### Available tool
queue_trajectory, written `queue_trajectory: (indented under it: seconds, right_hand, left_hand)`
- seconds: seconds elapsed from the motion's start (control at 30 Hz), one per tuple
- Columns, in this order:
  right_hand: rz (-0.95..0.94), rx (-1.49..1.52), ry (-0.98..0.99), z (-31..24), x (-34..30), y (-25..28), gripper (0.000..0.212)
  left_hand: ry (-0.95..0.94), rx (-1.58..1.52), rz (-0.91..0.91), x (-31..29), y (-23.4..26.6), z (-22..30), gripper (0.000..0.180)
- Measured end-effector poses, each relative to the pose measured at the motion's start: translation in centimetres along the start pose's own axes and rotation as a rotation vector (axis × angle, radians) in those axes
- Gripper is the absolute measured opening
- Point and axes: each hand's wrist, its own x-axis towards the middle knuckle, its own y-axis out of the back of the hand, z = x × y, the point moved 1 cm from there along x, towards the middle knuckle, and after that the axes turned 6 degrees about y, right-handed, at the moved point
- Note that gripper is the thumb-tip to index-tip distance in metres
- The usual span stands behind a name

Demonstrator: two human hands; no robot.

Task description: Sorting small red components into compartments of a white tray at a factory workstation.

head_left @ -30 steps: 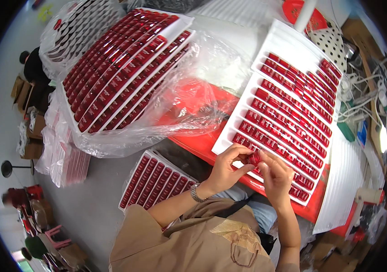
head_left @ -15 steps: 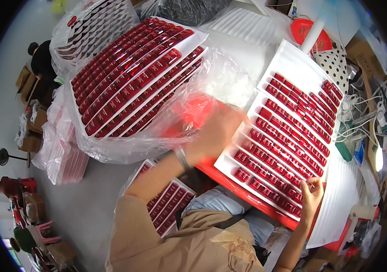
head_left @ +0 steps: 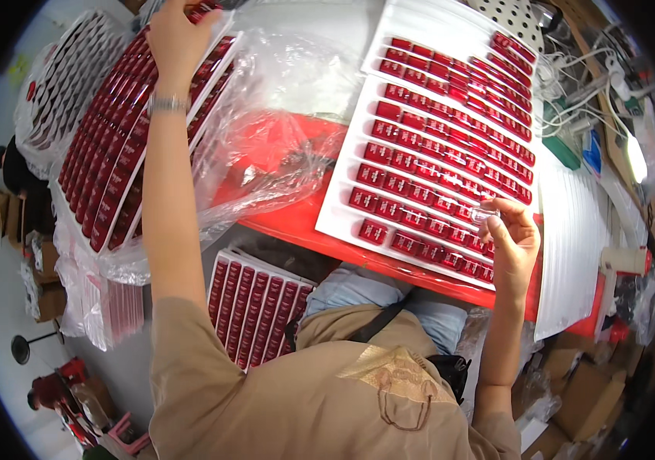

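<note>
My left hand (head_left: pixel 176 42) reaches to the far end of a stack of white trays at the left, its fingers closed around a small glossy red block-like piece (head_left: pixel 203 11). Rows of similar red pieces (head_left: pixel 116 153) fill these trays, partly wrapped in clear plastic film (head_left: pixel 220 215). Over the near right part of another white tray (head_left: pixel 335 218), my right hand (head_left: pixel 513 238) pinches a small clear piece (head_left: pixel 484 216) between thumb and fingers. Red pieces (head_left: pixel 427 165) lie in slanting rows in that tray, with gaps at its far end.
The tray rests on a red table (head_left: pixel 281 218). Below the table's left edge stands another filled tray (head_left: pixel 251 307). White ribbed trays (head_left: pixel 573 253) lie at the right, beside tangled white cables (head_left: pixel 565 100). A bagged stack (head_left: pixel 74 84) stands at the far left.
My left hand has moved from beside the right-hand tray to the stack at the left and closed on a red piece. The whole view has shifted; my right hand stays by the tray's near right side.
</note>
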Motion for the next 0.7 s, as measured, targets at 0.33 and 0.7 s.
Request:
queue_trajectory:
  seconds: [0.33,0.7]
  right_hand:
    - [-0.218,-0.199,0.374,1.2,-2.9,-6.6,0.020]
    - [-0.706,-0.579,0.270,0.9,-6.6,-4.7,0.068]
  left_hand:
    - [0.467,-1.044,-0.885,-27.2,1.7,15.0,0.043]
    - [0.540,-1.080,-0.851,-29.9,1.6,13.3,0.040]
